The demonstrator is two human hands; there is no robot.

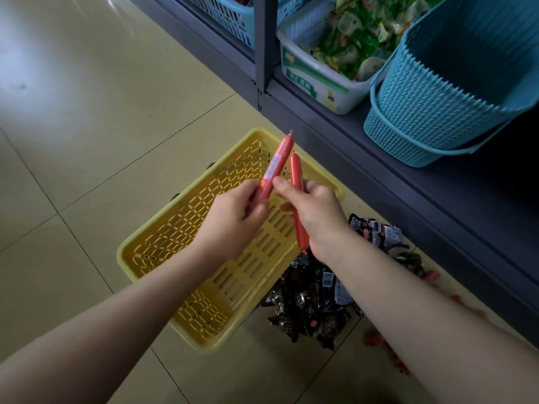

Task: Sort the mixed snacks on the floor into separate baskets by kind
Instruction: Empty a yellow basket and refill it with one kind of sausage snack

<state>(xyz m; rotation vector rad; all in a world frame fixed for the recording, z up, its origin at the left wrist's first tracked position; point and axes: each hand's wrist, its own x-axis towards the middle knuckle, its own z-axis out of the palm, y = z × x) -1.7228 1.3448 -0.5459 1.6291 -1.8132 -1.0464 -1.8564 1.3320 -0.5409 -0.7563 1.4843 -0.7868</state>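
Both forearms are reaching over an empty yellow basket (pixel 186 228); the left hand (pixel 233 220) and right hand (pixel 315 217) fingers are each gripping a sausage stick (pixel 277 167), while dark packets (pixel 315 298) at five o'clock are still waiting unsorted.

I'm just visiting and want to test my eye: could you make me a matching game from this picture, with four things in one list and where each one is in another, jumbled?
Things:
1. yellow basket
2. sausage with a label
3. dark snack packets
4. blue baskets

Places:
A. nested together on the shelf
B. on the floor tiles, under both hands
C. held in the left hand
D. in a heap on the floor, right of the yellow basket

Pairs: 1-B, 2-C, 3-D, 4-A
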